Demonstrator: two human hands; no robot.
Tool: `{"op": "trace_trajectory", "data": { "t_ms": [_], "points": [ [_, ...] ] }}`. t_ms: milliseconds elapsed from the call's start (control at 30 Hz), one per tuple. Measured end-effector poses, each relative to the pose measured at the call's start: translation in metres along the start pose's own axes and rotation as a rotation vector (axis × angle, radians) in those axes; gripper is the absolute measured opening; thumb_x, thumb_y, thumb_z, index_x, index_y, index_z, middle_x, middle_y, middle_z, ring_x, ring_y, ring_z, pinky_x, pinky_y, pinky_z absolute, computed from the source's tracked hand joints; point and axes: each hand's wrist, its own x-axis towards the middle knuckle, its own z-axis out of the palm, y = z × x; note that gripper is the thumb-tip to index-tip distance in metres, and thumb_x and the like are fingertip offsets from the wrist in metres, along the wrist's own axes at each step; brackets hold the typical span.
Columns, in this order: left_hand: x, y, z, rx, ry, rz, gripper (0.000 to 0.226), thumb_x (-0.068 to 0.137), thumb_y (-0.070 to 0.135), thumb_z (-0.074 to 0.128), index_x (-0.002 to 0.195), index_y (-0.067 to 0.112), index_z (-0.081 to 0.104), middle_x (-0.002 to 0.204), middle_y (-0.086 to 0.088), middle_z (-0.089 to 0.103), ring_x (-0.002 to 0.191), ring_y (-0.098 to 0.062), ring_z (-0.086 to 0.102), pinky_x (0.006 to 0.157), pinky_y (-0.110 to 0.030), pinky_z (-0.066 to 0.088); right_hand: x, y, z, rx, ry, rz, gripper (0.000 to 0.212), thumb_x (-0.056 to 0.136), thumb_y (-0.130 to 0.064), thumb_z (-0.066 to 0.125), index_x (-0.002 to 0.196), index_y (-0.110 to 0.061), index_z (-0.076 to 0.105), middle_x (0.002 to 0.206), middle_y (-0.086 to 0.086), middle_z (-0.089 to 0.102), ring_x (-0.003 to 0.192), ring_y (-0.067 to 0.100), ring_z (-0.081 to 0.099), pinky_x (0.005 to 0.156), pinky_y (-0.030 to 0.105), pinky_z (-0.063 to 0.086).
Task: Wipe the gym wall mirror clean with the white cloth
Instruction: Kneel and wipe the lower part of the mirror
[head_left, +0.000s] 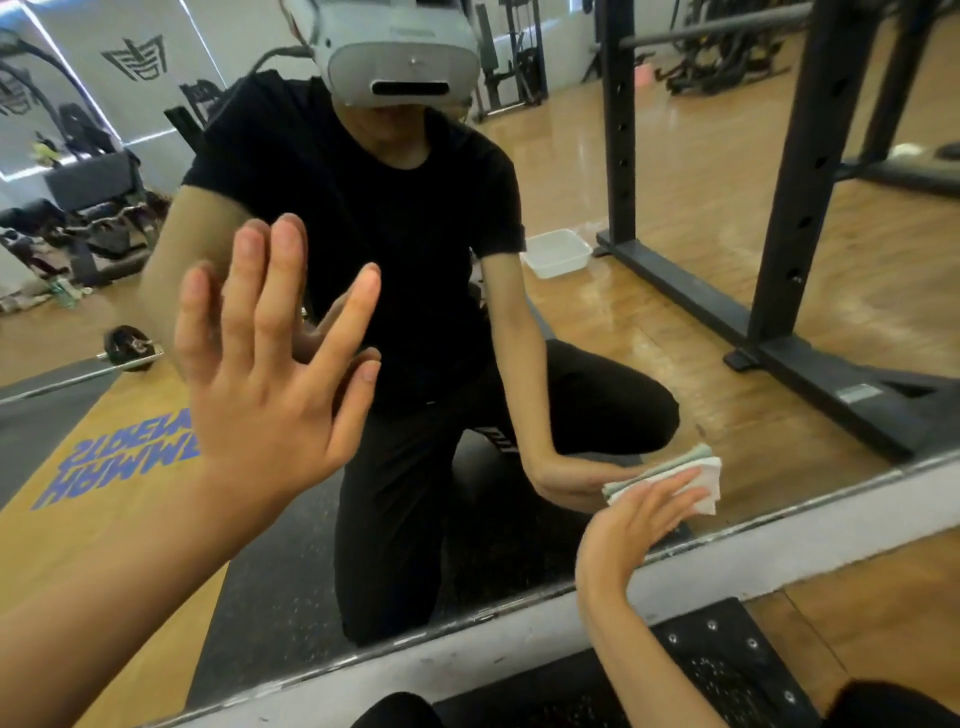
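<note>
The wall mirror (701, 208) fills most of the view and reflects me kneeling in black clothes with a headset. My left hand (270, 364) lies flat against the glass with straight, spread fingers. Low on the right, my right hand (639, 514) presses the folded white cloth (701, 480) against the mirror with straight fingers, just above the mirror's bottom edge.
A grey-white ledge (779, 551) runs under the mirror. A black perforated mat (727, 660) lies on the wooden floor by my knees. Reflected in the glass are a black rack frame (779, 312), a clear plastic tub (556, 253) and a barbell (127, 348).
</note>
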Motion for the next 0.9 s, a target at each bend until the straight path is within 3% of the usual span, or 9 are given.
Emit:
{"op": "trace_trajectory", "data": {
  "t_ms": [67,133,200,267,400,533,600,800,900],
  "points": [
    [-0.001,0.002,0.000,-0.005,-0.009,-0.007,0.063,0.103,0.036,0.052,0.164,0.020,0.040,0.168,-0.030,0.026,0.161,-0.040,0.017,0.128,-0.059,0.015,0.010,-0.046,0.007,0.040,0.051,-0.114,0.057,0.111,-0.044,0.017,0.161,-0.046,-0.010,0.175,0.006,-0.016,0.162,0.027,-0.011,0.132,0.053,0.000],
    [0.000,0.004,0.000,-0.009,-0.003,-0.017,0.063,0.104,0.036,0.052,0.163,0.021,0.040,0.168,-0.029,0.027,0.160,-0.041,0.021,0.127,-0.060,0.018,0.016,-0.107,0.018,-0.044,0.115,-0.413,0.058,0.112,-0.039,0.019,0.167,-0.029,0.005,0.175,0.019,-0.003,0.161,0.040,-0.006,0.130,0.046,-0.008],
    [0.002,0.005,-0.002,-0.031,-0.009,-0.026,0.062,0.104,0.036,0.052,0.163,0.022,0.040,0.169,-0.027,0.028,0.160,-0.040,0.022,0.126,-0.061,0.021,0.012,-0.169,0.031,-0.138,0.123,-0.628,0.057,0.113,-0.034,0.023,0.167,-0.018,0.016,0.172,0.026,0.009,0.159,0.049,0.001,0.130,0.052,-0.004],
    [0.004,0.004,-0.003,-0.044,-0.007,-0.029,0.062,0.104,0.037,0.052,0.163,0.022,0.040,0.170,-0.026,0.027,0.160,-0.040,0.023,0.124,-0.062,0.024,0.008,-0.211,0.037,-0.233,0.086,-0.795,0.056,0.114,-0.036,0.022,0.168,-0.023,0.012,0.173,0.023,0.010,0.159,0.050,0.004,0.129,0.059,0.000],
    [0.003,0.003,-0.003,-0.043,-0.007,-0.025,0.063,0.103,0.038,0.054,0.163,0.022,0.042,0.171,-0.024,0.024,0.160,-0.039,0.023,0.122,-0.063,0.026,0.024,-0.189,0.018,-0.324,-0.022,-1.074,0.055,0.115,-0.040,0.019,0.168,-0.031,0.009,0.175,0.014,0.001,0.160,0.046,0.000,0.128,0.063,0.004],
    [0.005,0.003,-0.001,-0.048,0.010,-0.036,0.063,0.103,0.037,0.055,0.163,0.022,0.042,0.171,-0.024,0.025,0.159,-0.039,0.024,0.123,-0.063,0.026,0.039,-0.114,-0.014,-0.465,-0.140,-1.094,0.057,0.114,-0.044,0.019,0.168,-0.038,0.000,0.176,0.005,-0.010,0.161,0.038,-0.008,0.123,0.066,0.013],
    [0.004,0.004,-0.001,-0.056,0.016,-0.037,0.063,0.102,0.037,0.055,0.162,0.021,0.042,0.170,-0.024,0.026,0.159,-0.039,0.024,0.123,-0.063,0.026,0.043,-0.118,-0.019,-0.508,-0.146,-1.094,0.057,0.114,-0.045,0.016,0.167,-0.038,-0.001,0.176,0.005,-0.011,0.161,0.037,-0.010,0.123,0.065,0.012],
    [0.005,0.004,-0.001,-0.059,0.005,-0.037,0.062,0.103,0.037,0.054,0.161,0.021,0.044,0.170,-0.024,0.028,0.159,-0.039,0.026,0.126,-0.061,0.023,0.045,-0.292,0.012,-0.387,-0.011,-1.205,0.056,0.115,-0.038,0.014,0.169,-0.025,0.015,0.175,0.019,0.003,0.159,0.048,-0.003,0.128,0.063,0.000],
    [0.006,0.003,-0.002,-0.052,0.011,-0.039,0.062,0.102,0.038,0.054,0.161,0.021,0.044,0.170,-0.023,0.029,0.159,-0.039,0.027,0.127,-0.059,0.021,0.043,-0.316,0.018,-0.392,0.031,-1.251,0.055,0.115,-0.039,0.014,0.168,-0.026,0.016,0.175,0.017,0.005,0.160,0.046,-0.001,0.129,0.059,-0.002]
  ]
}}
